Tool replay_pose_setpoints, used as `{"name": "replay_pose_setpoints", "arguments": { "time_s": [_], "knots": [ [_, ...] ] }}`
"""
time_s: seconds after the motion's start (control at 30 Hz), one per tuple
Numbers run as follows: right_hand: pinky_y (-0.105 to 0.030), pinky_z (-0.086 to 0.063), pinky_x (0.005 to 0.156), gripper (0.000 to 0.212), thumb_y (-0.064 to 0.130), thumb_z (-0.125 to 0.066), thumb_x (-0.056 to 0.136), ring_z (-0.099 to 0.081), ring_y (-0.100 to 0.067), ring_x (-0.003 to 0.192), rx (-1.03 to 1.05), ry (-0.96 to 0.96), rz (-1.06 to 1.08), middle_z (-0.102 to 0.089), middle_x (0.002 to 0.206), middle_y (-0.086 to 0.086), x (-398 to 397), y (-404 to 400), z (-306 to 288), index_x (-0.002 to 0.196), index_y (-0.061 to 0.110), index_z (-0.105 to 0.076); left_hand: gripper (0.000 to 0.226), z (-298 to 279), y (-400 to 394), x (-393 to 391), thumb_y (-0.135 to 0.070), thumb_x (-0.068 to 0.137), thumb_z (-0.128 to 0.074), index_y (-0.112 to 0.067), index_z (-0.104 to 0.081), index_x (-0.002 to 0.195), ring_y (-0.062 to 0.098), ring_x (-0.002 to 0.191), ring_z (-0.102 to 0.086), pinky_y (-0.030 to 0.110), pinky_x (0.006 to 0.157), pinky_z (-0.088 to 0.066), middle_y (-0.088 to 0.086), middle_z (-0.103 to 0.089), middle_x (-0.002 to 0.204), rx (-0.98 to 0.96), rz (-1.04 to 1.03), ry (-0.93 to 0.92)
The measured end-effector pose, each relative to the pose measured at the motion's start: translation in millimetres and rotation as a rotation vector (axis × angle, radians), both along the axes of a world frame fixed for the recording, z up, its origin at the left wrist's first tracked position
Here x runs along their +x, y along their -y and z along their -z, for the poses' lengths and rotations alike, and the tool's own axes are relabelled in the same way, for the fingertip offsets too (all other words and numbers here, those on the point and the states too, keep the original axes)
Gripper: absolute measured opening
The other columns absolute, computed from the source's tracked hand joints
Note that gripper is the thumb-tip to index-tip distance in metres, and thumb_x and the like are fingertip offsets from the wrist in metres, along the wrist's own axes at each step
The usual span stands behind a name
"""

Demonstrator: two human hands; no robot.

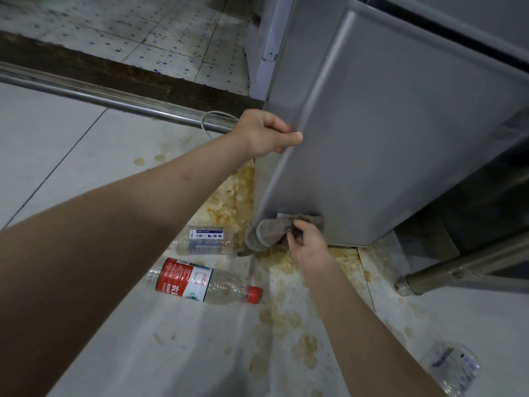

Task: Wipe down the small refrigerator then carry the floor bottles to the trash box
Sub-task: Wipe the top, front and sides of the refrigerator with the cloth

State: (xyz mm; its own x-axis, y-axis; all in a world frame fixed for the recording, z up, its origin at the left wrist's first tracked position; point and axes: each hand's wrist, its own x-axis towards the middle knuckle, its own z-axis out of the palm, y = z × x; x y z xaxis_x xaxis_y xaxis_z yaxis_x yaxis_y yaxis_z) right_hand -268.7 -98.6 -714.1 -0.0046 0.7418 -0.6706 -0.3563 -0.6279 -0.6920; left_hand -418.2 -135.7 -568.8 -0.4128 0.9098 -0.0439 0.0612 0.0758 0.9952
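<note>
Left hand (pixel 264 133) grips the smooth grey refrigerator (pixel 386 133) edge; right hand (pixel 307 242) clutches a crumpled grey cloth (pixel 274 229) against its base.

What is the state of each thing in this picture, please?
refrigerator: door shut
left hand: grips the refrigerator's edge
right hand: fingers hold the cloth
cloth: bunched, pressed to the refrigerator's bottom corner
red-label bottle: lying, capped
white-label bottle: lying
crushed bottle: lying, apart
floor: stained

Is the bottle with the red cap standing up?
No, the clear plastic bottle with the red label and red cap lies on its side on the stained white floor tiles, near the small grey refrigerator.
</note>
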Motion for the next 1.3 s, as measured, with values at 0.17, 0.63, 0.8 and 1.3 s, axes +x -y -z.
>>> {"name": "replay_pose_setpoints", "arguments": {
  "time_s": [0.17,0.63,0.8,1.3],
  "knots": [
    [-0.029,-0.048,0.079,0.054,-0.013,-0.057,0.083,-0.051,-0.026,0.117,0.013,-0.070,0.023,-0.049,0.133,-0.016,-8,10,1,0.132,0.006,-0.042,0.018,1,-1,-2,-0.015,0.078,-0.075,-0.009,-0.062,0.087,0.003,0.059,-0.057,0.005,0.043,-0.040,0.000,-0.060,0.073,0.000,0.004,0.003],
    [-0.066,-0.042,0.085,0.062,-0.005,-0.051,0.090,-0.045,-0.041,0.124,-0.109,-0.047,-0.012,-0.041,0.142,-0.016,-31,13,17,0.140,0.025,-0.031,0.017,6,-4,-2,-0.013,0.076,-0.076,-0.006,-0.063,0.084,0.007,0.060,-0.058,0.009,0.050,-0.047,0.003,-0.060,0.072,0.033,0.010,0.001],
    [-0.052,-0.050,0.074,0.057,-0.010,-0.048,0.090,-0.049,-0.040,0.120,-0.023,-0.052,-0.004,-0.046,0.136,-0.019,-21,12,9,0.139,0.016,-0.036,0.017,7,-4,-3,-0.014,0.075,-0.077,-0.013,-0.061,0.074,0.008,0.062,-0.059,0.012,0.057,-0.053,0.002,-0.060,0.071,0.050,0.005,-0.006],
    [-0.060,-0.042,0.095,0.070,-0.015,-0.049,0.087,-0.045,-0.039,0.125,-0.067,0.004,0.039,-0.041,0.141,-0.016,-20,12,20,0.140,0.027,-0.032,0.015,6,-1,3,-0.015,0.077,-0.075,-0.010,-0.062,0.081,0.007,0.061,-0.056,0.006,0.045,-0.042,0.001,-0.058,0.072,0.033,-0.035,0.016]
  ]
}}
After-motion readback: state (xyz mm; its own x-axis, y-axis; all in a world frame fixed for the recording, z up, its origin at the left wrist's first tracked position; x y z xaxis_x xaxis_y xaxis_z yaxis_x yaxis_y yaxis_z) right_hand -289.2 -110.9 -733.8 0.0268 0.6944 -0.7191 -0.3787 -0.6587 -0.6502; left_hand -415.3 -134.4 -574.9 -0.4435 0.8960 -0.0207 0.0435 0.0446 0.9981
